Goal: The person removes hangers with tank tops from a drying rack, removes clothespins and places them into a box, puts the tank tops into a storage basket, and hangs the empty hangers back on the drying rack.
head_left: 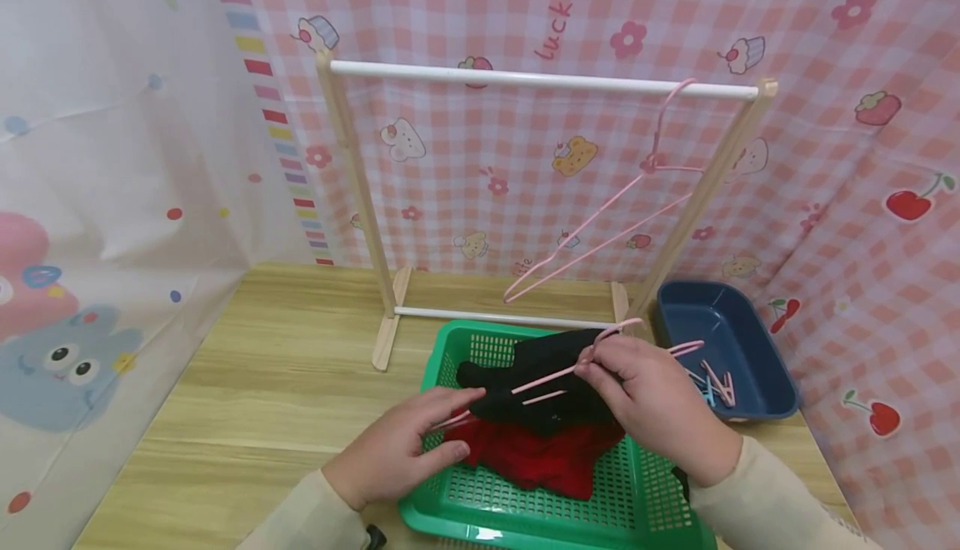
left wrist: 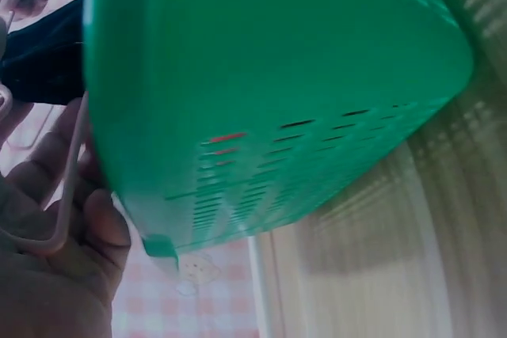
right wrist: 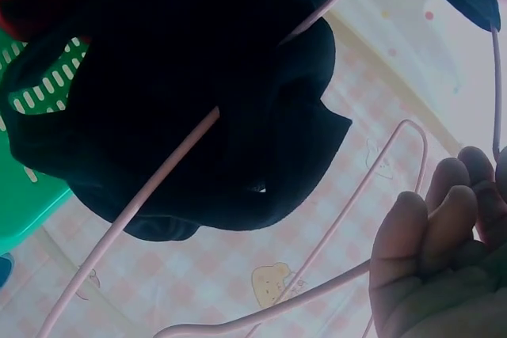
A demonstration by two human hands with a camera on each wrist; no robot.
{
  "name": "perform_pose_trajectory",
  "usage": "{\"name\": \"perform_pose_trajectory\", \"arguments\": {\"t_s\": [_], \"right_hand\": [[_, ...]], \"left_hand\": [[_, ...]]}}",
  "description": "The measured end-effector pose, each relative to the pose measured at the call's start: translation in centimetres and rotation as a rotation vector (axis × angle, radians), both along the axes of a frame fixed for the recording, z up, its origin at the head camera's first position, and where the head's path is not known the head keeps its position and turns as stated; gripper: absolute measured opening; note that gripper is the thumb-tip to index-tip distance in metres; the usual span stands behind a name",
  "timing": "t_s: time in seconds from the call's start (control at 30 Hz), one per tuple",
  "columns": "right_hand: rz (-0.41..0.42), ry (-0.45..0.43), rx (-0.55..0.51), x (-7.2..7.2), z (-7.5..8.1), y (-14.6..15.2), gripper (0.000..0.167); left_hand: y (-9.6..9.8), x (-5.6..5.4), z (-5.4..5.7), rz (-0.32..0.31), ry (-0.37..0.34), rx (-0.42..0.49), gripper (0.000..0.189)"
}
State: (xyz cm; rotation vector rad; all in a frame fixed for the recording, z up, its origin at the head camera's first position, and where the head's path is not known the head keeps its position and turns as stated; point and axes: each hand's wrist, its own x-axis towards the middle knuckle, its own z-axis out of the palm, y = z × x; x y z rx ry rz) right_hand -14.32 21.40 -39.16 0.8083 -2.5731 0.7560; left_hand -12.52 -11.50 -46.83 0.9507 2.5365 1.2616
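Note:
A pink clothes hanger is pinched near its hook by my right hand, above the green basket. Its bar passes in and out of a black garment, which covers part of it. At the left end of the hanger is my left hand, index finger stretched to the edge of the black cloth and thumb spread apart from it. In the left wrist view the hanger's rounded end lies across that hand's palm. A red garment lies under the black one in the basket.
Behind the basket stands a wooden rack with a white rod; another pink hanger hangs at its right end. A dark blue bin with several pink and blue clothespins sits to the right on the wooden table.

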Motion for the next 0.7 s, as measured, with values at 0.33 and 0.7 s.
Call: {"name": "perform_pose_trajectory", "arguments": {"t_s": [0.33,0.7], "right_hand": [[-0.001,-0.014,0.037,0.1,0.1,-0.8,0.012],[-0.077,-0.059,0.038,0.2,0.2,-0.3,0.007]], "left_hand": [[1.5,-0.2,1.0,-0.008,0.122,0.010,0.026],[1.7,-0.3,1.0,0.076,0.170,0.042,0.018]]}}
